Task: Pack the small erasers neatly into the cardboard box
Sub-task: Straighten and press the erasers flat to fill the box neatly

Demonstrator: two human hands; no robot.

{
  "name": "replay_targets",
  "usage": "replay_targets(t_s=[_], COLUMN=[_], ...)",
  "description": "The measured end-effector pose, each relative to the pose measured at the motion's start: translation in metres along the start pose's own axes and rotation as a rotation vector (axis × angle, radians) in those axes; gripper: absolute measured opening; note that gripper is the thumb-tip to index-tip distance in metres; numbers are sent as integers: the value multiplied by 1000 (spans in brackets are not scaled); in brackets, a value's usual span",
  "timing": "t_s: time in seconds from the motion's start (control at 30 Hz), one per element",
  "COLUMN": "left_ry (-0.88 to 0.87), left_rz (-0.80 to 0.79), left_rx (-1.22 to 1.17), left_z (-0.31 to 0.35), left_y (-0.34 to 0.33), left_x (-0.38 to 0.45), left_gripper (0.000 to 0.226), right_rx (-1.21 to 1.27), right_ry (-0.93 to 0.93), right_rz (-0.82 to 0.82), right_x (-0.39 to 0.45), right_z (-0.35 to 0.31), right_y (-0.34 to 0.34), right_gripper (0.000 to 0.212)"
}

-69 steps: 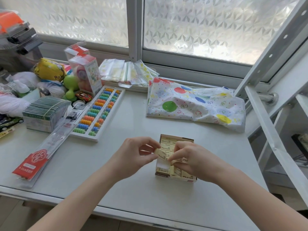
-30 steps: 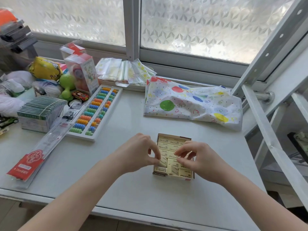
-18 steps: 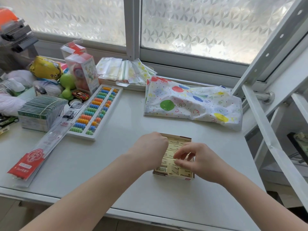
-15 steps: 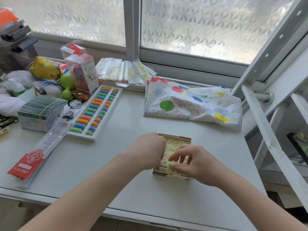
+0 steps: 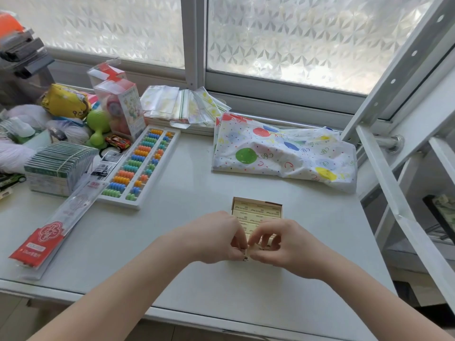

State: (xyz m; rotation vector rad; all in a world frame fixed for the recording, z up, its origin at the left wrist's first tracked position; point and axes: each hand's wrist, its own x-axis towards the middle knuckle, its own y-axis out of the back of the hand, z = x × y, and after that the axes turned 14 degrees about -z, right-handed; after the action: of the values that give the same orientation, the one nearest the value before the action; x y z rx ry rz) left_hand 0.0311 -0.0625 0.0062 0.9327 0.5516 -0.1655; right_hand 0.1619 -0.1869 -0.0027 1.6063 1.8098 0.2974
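Erasers (image 5: 256, 210) in cardboard box (image 5: 273, 204), left hand (image 5: 216, 237), right hand (image 5: 283, 244) pinching over near end

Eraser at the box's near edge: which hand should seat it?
Probably the right hand. Its fingers curl directly over the near rows of the cardboard box and pinch the eraser. The left hand sits off the box's left edge, better for steadying.

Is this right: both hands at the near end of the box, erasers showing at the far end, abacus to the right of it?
No, one slip. The head view shows the abacus left of the box, not right. Both hands at its near end, erasers showing at the far end.
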Motion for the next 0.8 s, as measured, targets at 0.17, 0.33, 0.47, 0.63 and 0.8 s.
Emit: replay_targets(t_s=[0.17,0.33,0.47,0.63,0.8], left_ry=[64,117,179,233,148], left_rz=[74,162,172,129,-45], left_rx=[-77,-99,-133,-120,-49], left_z=[2,9,14,17,11], left_y=[-4,-13,-15,-11,4], left_x=[4,10,12,11,0], left_gripper=[27,28,23,24,22], right_rx=[43,-19,-219,-301,-252], right_ry=[-14,-62,-81,-68,1], right_rz=[15,42,4,-5,15], right_x=[-1,-8,-17,-21,-10], right_z=[2,4,7,12,3], right_y=[1,16,20,8,1], right_gripper=[14,14,24,13,23])
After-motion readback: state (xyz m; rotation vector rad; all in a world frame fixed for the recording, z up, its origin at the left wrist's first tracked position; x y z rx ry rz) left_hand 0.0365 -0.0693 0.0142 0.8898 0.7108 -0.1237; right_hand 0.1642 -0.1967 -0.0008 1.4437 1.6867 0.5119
